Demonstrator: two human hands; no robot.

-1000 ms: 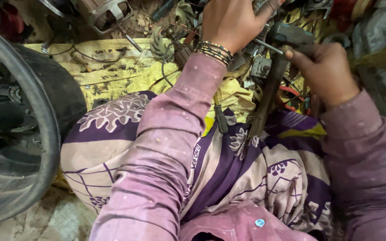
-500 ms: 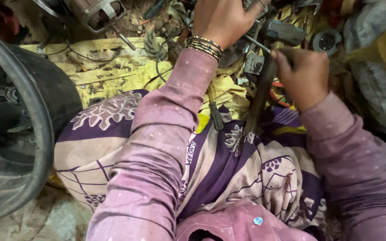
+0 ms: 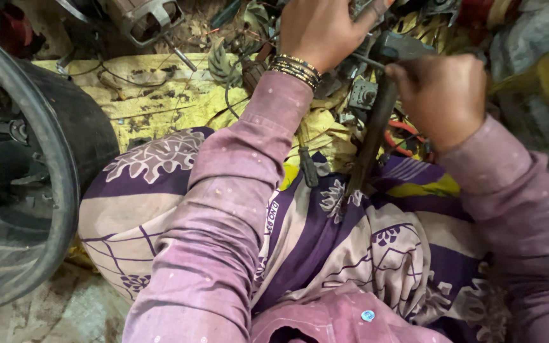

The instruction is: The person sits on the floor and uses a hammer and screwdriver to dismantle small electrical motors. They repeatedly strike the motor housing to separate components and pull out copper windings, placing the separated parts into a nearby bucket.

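Since half a second ago your right hand (image 3: 443, 95) has slid a little down and right, fist shut around the top of the dark hammer handle (image 3: 370, 143), whose lower end rests on your patterned lap cloth (image 3: 325, 254). Farther off, your left hand (image 3: 322, 28) grips a metal part (image 3: 366, 7) that the top edge cuts off; you cannot tell what it is amid the scrap.
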